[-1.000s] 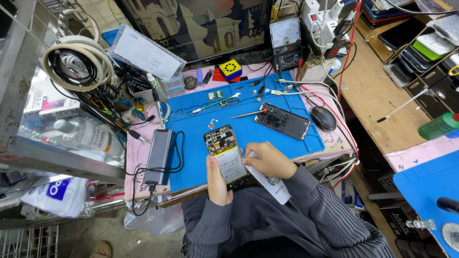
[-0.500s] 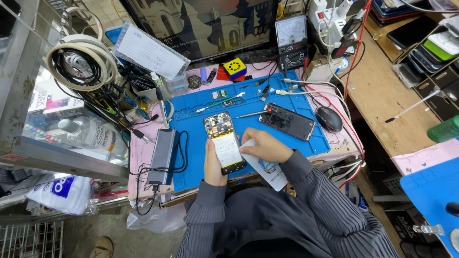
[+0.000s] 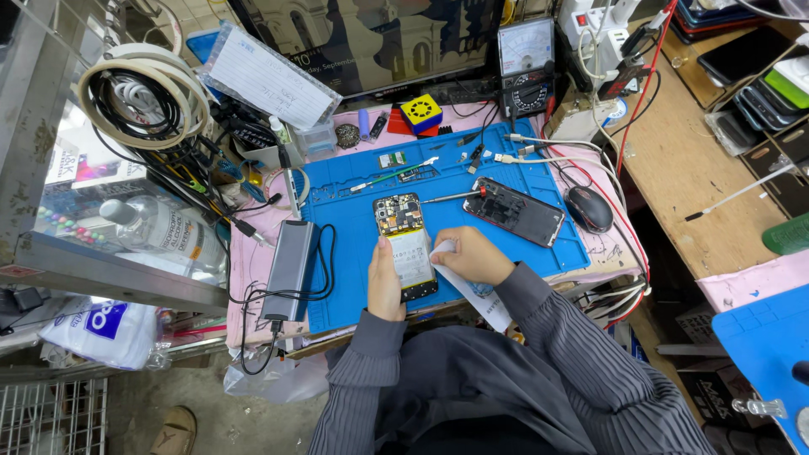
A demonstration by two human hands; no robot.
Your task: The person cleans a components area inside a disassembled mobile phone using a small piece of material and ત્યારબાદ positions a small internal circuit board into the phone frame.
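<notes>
The open phone [image 3: 404, 244] lies flat on the blue mat [image 3: 354, 286] with its back off. I see its small parts on top and a big pale battery below. My white cloth [image 3: 444, 250] touches its right edge.

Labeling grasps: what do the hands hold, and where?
Left hand grips the opened phone along its left edge; right hand holds a white wipe by its top end.
</notes>
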